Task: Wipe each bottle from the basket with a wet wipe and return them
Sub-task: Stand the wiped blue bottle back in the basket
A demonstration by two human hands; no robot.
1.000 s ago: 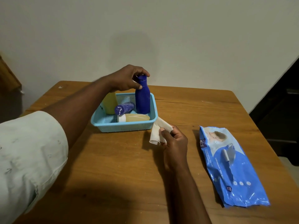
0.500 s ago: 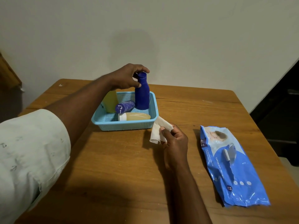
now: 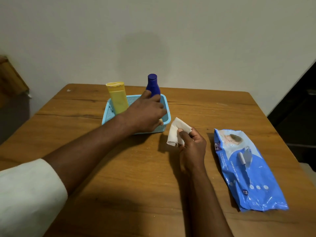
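My left hand [image 3: 145, 115] reached down into the basket [image 3: 166, 106], fingers loosely spread over the hidden lying bottles; my right hand [image 3: 192, 147] pinched the wipe [image 3: 176, 132].

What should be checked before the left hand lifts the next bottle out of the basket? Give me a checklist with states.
1. Wet wipe ready, pinched in right hand: ok.
2. Dark blue bottle upright in basket: ok.
3. Yellow bottle standing, away from the reach: ok.
4. Left hand grips a bottle: cannot tell, fingers hidden inside the basket.
5. Wipes pack apart from the basket: ok.
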